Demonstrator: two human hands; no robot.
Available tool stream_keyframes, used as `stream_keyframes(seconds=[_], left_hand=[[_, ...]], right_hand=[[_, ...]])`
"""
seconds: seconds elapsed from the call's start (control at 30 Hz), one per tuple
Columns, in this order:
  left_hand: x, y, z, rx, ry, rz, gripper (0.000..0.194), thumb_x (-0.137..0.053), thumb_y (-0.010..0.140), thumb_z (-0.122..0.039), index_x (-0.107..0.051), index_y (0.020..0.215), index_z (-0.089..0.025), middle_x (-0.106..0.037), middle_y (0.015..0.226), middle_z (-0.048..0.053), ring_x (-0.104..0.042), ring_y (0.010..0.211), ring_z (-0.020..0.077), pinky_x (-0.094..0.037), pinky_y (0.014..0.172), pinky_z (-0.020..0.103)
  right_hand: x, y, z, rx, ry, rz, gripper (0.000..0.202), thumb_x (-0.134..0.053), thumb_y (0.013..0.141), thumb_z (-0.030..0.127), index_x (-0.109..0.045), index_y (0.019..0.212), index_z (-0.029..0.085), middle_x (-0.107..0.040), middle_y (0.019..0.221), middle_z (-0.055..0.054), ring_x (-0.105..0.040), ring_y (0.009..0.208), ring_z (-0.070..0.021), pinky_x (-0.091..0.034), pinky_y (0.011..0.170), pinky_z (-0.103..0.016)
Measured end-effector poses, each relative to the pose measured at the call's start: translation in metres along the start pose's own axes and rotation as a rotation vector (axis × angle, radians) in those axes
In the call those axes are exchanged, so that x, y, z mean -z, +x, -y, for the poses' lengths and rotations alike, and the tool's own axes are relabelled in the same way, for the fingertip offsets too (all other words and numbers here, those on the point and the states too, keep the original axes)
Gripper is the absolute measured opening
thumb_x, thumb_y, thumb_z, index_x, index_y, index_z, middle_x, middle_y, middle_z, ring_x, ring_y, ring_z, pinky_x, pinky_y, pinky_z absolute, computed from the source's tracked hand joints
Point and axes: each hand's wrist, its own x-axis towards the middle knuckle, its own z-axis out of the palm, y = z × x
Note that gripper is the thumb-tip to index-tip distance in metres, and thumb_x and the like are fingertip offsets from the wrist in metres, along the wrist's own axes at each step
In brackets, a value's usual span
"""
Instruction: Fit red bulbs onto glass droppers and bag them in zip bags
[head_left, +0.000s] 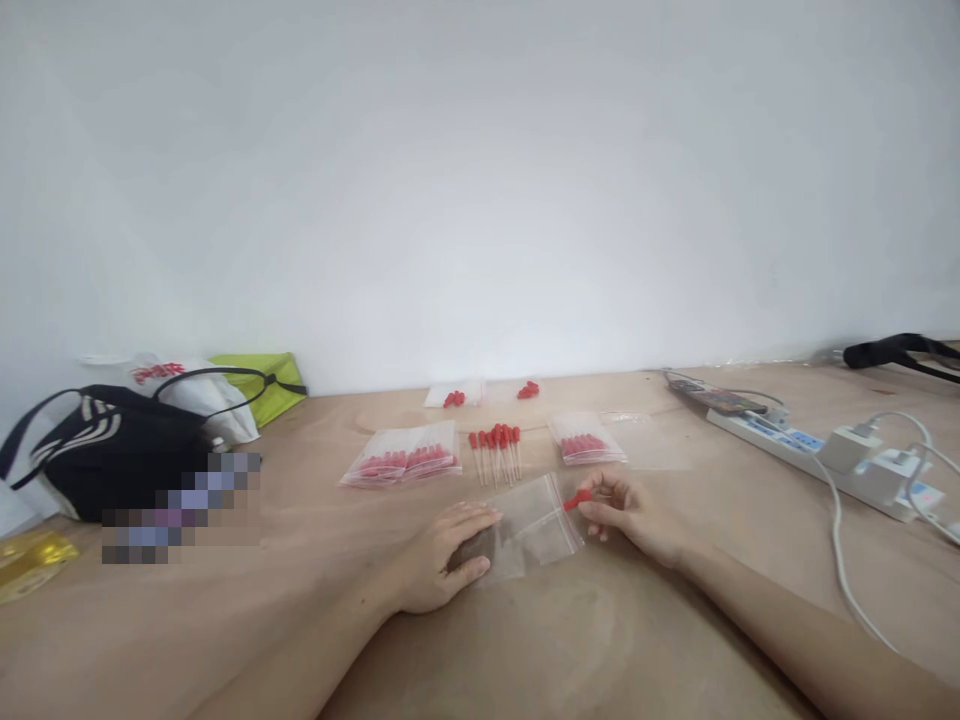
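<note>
In the middle of the table a clear zip-lock bag (529, 530) lies with its red-lined mouth toward the right. My left hand (442, 560) rests over the bag's left end, thumb and fingers spread apart. At the mouth, my right hand (619, 515) pinches a small red cap-like piece (577, 499), which touches the bag's edge. Just beyond lies a bunch of thin pale sticks with red heads (501, 440), resembling droppers. Filled zip-lock bags of red pieces lie to the left (394, 462) and right (585, 446) of that bunch.
Farther back are two small groups of loose red pieces (454, 399) (529, 389) on clear bags. At right stand a power strip (802, 445) with chargers, a phone (716, 398) and a trailing white cable (838, 545). A black bag (127, 450) and green box (262, 385) are at left.
</note>
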Motion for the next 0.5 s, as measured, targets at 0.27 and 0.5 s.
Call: stream_keyframes(seconds=[0.27,0.5], left_hand=[[0.0003,0.0017,0.001,-0.028,0.012,0.016,0.046,-0.044,0.082,-0.029,-0.036,0.127,-0.024,-0.041,0.13,0.003,-0.033,0.12,0.0202,-0.023,0.102,0.04],[-0.0011,0.0003,0.0036,-0.029,-0.052,-0.025,0.044,-0.047,0.081,-0.027,-0.04,0.124,-0.027,-0.04,0.131,0.002,-0.034,0.12,0.0209,-0.026,0.1,0.04]], right_hand=[[-0.0015,0.0039,-0.0019,0.097,0.098,0.238,0.026,-0.067,0.062,0.028,-0.045,0.07,0.018,-0.055,0.099,-0.003,-0.056,0.061,-0.0087,-0.044,0.057,-0.027],[-0.0025,0.0084,-0.008,0.057,-0.052,0.197,0.027,-0.066,0.064,0.034,-0.044,0.07,0.018,-0.053,0.06,0.005,-0.046,0.054,-0.0063,-0.035,0.052,-0.02]])
